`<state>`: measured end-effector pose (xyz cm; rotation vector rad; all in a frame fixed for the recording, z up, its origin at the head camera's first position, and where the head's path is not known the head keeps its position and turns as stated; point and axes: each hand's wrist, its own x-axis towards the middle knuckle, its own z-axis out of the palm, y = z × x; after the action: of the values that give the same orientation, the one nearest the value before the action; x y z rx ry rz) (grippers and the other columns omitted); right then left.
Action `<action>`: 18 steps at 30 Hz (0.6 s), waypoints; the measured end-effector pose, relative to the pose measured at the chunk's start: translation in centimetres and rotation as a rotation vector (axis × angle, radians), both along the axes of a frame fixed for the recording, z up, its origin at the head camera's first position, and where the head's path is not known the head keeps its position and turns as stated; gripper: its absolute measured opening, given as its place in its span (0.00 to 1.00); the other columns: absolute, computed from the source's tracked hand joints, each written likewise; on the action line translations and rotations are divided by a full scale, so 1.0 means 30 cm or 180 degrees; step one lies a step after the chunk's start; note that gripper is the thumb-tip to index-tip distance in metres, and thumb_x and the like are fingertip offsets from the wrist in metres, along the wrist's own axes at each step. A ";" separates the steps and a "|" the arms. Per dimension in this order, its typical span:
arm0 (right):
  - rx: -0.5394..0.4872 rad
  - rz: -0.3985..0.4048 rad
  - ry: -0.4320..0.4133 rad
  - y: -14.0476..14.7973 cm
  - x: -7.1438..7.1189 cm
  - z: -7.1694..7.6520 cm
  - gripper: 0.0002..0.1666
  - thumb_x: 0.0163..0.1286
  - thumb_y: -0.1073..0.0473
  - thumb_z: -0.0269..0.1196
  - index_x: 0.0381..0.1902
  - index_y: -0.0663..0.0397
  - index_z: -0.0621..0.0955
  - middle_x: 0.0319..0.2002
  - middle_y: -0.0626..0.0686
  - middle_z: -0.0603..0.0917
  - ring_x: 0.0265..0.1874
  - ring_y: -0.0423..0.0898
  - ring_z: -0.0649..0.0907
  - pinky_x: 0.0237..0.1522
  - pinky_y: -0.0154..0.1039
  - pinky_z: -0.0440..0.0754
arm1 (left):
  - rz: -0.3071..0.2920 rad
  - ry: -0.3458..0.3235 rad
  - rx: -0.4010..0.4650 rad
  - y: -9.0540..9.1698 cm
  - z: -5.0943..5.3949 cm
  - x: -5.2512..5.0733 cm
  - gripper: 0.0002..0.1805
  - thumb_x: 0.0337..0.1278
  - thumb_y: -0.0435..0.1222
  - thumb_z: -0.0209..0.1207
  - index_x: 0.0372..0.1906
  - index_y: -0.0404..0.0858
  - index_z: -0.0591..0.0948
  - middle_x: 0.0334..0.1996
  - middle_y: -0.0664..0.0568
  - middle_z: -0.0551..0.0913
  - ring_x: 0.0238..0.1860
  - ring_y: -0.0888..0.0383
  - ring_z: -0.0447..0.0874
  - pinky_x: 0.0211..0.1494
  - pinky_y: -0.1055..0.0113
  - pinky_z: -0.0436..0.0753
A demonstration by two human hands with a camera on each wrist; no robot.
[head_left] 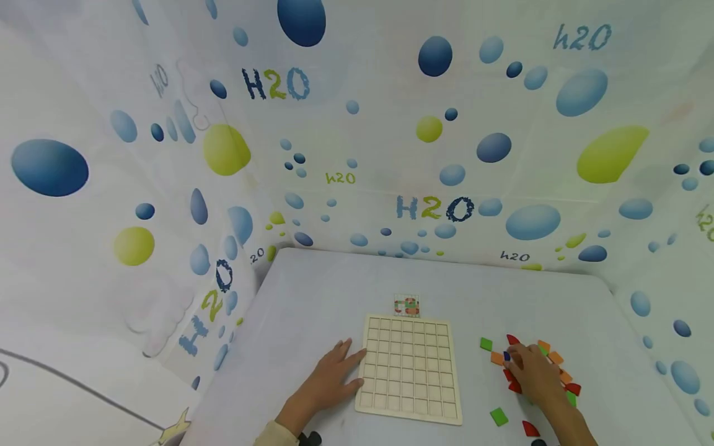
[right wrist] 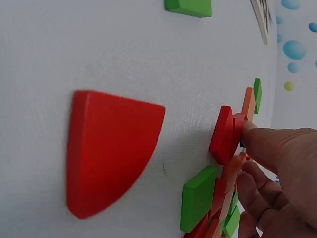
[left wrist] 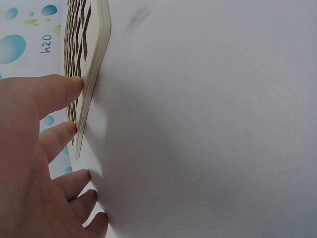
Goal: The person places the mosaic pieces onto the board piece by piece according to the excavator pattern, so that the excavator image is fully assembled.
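Observation:
A pale wooden grid board (head_left: 409, 418) lies on the table. My left hand (head_left: 330, 379) is beside its left edge with fingers spread; the thumb and index fingertip touch the board's rim in the left wrist view. At the right, my right hand (head_left: 537, 373) reaches into a loose cluster of flat red, green and orange pieces. Its thumb and index finger pinch a small dark blue piece (head_left: 506, 356), mostly covered by the thumb in the right wrist view. Near these fingers lie an orange square (head_left: 497, 358) and a red quarter-round piece (head_left: 512, 339).
A small printed pattern card (head_left: 406, 305) lies just behind the board. Apart from the cluster are a green square (head_left: 499, 416) and a red quarter-round piece (right wrist: 114, 153). Dark objects (head_left: 310, 439) show at the near edge. A curtain with printed bubbles (head_left: 429, 130) surrounds the table.

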<state>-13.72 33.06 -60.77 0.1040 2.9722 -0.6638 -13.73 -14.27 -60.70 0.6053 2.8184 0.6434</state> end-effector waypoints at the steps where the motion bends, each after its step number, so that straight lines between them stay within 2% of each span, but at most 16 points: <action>1: -0.0027 0.0013 0.0003 0.001 -0.002 -0.004 0.19 0.73 0.57 0.69 0.57 0.60 0.82 0.41 0.59 0.79 0.35 0.50 0.78 0.37 0.52 0.72 | -0.0003 0.0005 0.0004 0.000 0.000 -0.001 0.35 0.70 0.53 0.63 0.78 0.52 0.72 0.81 0.38 0.63 0.81 0.35 0.60 0.78 0.36 0.66; 7: -0.0139 0.0029 0.0003 0.004 -0.008 -0.023 0.17 0.74 0.60 0.68 0.57 0.58 0.82 0.39 0.56 0.79 0.35 0.49 0.77 0.34 0.44 0.71 | 0.0020 -0.0010 -0.0047 0.001 -0.008 -0.007 0.35 0.71 0.54 0.62 0.79 0.54 0.71 0.82 0.39 0.62 0.82 0.36 0.59 0.79 0.37 0.65; 12: -0.0159 0.0062 0.0011 0.016 -0.010 -0.028 0.18 0.73 0.58 0.68 0.57 0.58 0.82 0.40 0.56 0.80 0.36 0.48 0.77 0.34 0.42 0.71 | 0.0023 -0.0029 -0.0046 0.002 -0.016 -0.010 0.35 0.71 0.54 0.62 0.79 0.54 0.71 0.82 0.40 0.62 0.82 0.37 0.59 0.79 0.38 0.65; 18: -0.0203 0.0072 -0.0021 0.022 -0.011 -0.037 0.19 0.74 0.57 0.68 0.58 0.58 0.82 0.41 0.56 0.80 0.36 0.48 0.77 0.34 0.41 0.72 | 0.0064 -0.0012 -0.0056 0.003 -0.008 0.000 0.35 0.70 0.55 0.63 0.79 0.55 0.72 0.82 0.41 0.63 0.81 0.37 0.60 0.79 0.38 0.66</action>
<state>-14.04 33.73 -61.88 0.0678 2.9380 -0.7532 -13.73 -14.18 -60.94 0.5726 2.8272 0.6220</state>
